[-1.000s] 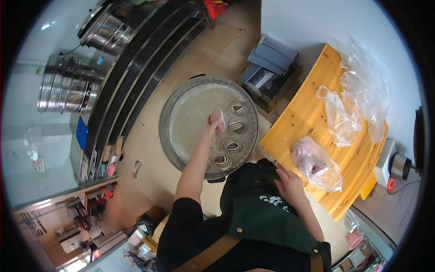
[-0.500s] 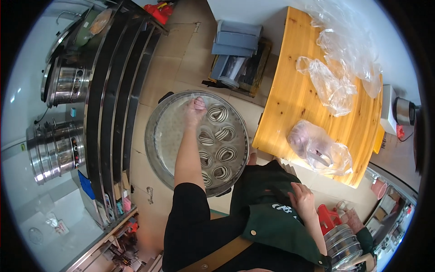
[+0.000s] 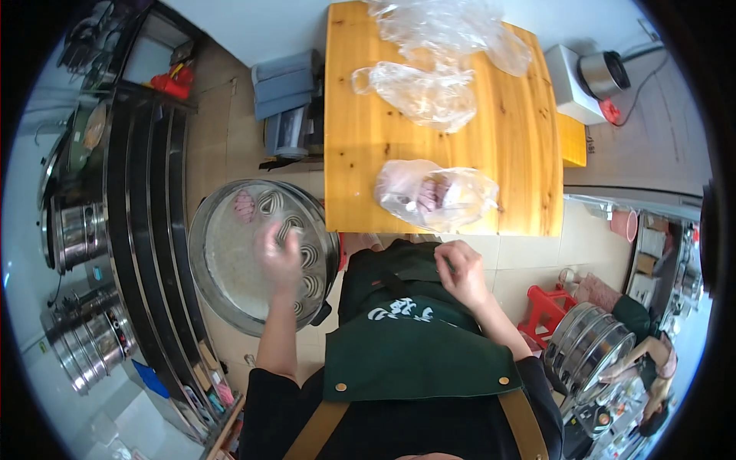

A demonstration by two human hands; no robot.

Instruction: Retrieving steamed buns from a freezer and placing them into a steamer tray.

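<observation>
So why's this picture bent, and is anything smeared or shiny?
Head view: fisheye lens bows the black shelving, darkens the corners; head view: the left hand over the metal tray is blurred, probably by motion, the right hand crisper; head view: clear plastic bags glint.

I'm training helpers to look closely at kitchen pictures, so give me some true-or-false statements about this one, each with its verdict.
1. A pink piece lies in the pan. True.
2. The bag of pink pieces is on the table. True.
3. The left hand is over the table. False: it is over the pan.
4. The right hand is inside the bag of pink pieces. False: it is outside, near the apron.
5. The striped rolls are on the table. False: they are in the pan.
</observation>
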